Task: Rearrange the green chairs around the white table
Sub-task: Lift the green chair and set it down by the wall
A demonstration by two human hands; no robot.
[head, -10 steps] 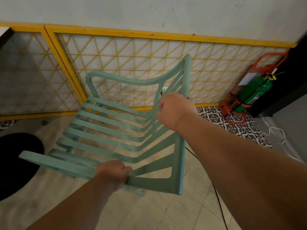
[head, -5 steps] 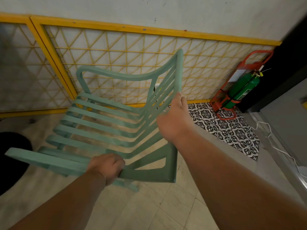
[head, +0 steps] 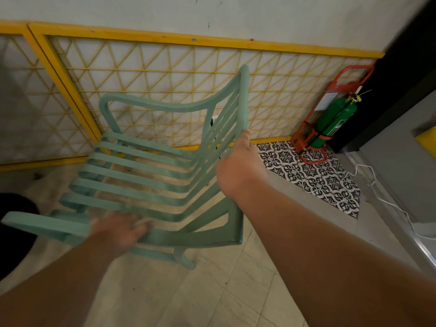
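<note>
While clasped at its near armrest by the left grip [head: 122,228] and at its back edge by the right grip [head: 239,166], green chair [head: 151,185] between both, mid-move by the yellow fence. No white surface visible; placing left.

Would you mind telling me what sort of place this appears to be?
Probably a café or other public indoor space: a slatted green plastic chair, a green fire extinguisher on an orange stand, and a yellow lattice wall panel.
</note>
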